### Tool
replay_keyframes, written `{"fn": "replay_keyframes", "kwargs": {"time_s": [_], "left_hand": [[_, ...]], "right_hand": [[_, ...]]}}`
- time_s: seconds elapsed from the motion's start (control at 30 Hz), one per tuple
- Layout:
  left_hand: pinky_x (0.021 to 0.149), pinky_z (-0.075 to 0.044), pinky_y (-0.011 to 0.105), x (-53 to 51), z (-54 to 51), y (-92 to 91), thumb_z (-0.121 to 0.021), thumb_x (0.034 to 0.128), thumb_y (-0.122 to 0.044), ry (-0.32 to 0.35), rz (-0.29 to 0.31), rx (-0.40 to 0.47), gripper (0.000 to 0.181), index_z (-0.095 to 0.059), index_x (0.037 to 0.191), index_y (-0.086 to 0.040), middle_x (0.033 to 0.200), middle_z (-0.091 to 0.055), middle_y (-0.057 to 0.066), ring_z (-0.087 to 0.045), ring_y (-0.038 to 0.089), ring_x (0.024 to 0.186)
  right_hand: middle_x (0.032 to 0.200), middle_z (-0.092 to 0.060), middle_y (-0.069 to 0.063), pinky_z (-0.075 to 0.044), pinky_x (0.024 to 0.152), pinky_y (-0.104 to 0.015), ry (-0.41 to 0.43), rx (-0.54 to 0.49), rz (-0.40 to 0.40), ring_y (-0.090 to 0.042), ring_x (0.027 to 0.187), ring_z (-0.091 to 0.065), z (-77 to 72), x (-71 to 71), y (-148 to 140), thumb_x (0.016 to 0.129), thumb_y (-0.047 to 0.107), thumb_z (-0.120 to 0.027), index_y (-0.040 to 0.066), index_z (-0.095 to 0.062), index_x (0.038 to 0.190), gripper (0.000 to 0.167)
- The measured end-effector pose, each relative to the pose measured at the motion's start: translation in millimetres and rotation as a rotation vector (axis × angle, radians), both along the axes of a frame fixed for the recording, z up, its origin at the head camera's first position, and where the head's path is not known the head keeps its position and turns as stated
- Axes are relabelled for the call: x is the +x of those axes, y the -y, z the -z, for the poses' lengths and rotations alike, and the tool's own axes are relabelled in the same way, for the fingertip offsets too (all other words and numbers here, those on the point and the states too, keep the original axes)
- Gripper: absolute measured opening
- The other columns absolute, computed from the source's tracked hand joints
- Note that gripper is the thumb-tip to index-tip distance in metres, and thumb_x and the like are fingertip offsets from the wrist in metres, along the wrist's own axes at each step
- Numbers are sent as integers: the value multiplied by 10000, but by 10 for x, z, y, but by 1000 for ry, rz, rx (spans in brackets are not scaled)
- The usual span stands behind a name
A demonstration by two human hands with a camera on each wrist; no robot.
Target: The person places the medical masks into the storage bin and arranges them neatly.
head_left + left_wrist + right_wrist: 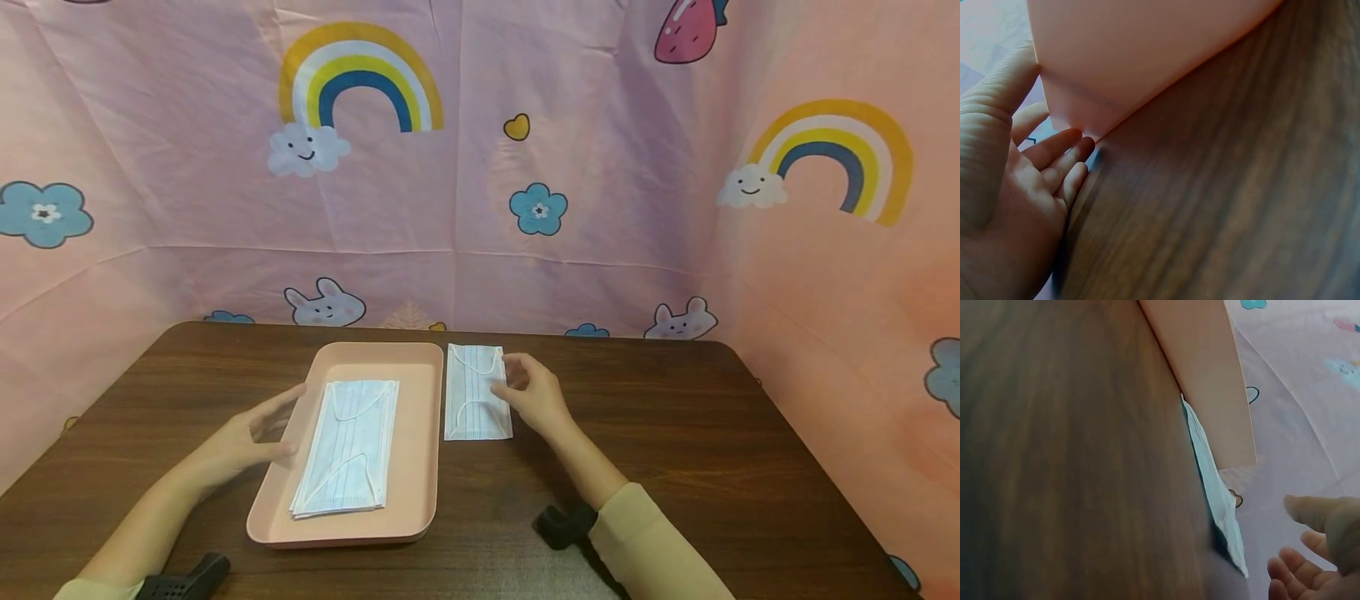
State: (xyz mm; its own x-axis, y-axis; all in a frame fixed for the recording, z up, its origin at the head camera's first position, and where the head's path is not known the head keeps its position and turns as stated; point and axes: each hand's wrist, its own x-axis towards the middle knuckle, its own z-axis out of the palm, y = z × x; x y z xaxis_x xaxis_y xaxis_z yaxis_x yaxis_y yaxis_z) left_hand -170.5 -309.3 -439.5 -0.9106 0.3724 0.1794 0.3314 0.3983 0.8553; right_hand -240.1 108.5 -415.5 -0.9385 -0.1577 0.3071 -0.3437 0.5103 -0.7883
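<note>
A pink rectangular tray [418,442] stands left of centre on the table. Inside it lies a small stack of light blue face masks [347,446] with white ear loops. My left hand [228,446] rests against the tray's left side, its thumb at the rim and its fingers loosely bent along the outer wall, as the left wrist view shows of the tray wall [1141,50]. Just right of the tray, another face mask [474,408] lies flat on the table. Beside its right edge hovers my right hand [542,402], fingers relaxed; the right wrist view shows a gap between it and the mask [1213,487].
The dark wooden table [637,417] extends to the right of the tray and ends at a patterned pink cloth [465,183] hung behind and at both sides. A black wrist strap [566,525] sits at the right sleeve, and a black wrist device [183,579] at the left.
</note>
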Motion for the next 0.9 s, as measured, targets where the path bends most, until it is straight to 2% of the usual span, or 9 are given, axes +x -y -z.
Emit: {"fn": "replay_keyframes", "kwargs": {"time_s": [0.3,0.63,0.9], "left_hand": [[860,-426,217,-6,13,0,-684,850,-44,-1,-7,-2,774,-265,1501,-37,1481,-287,281,-412,-102,1138],[853,-433,222,4,0,-1,-691,850,-60,16,-13,3,781,-261,1502,-36,1489,-278,275,-413,-103,1134],[858,-433,223,12,-9,-5,-686,848,-37,9,-2,21,778,-259,1498,-23,1487,-265,291,-415,-93,1148]], "right_hand": [[1037,-618,-93,-507,684,-343,76,60,31,-249,876,-571,135,-125,-34,797,155,-793,45,-592,1242,501],[1085,-601,-99,-477,783,-386,45,202,32,-240,899,-556,185,-201,7,785,195,-802,39,-592,1251,535],[1006,-615,-77,-445,720,-366,37,268,53,-212,825,-528,155,-229,14,770,168,-811,58,-628,1211,490]]}}
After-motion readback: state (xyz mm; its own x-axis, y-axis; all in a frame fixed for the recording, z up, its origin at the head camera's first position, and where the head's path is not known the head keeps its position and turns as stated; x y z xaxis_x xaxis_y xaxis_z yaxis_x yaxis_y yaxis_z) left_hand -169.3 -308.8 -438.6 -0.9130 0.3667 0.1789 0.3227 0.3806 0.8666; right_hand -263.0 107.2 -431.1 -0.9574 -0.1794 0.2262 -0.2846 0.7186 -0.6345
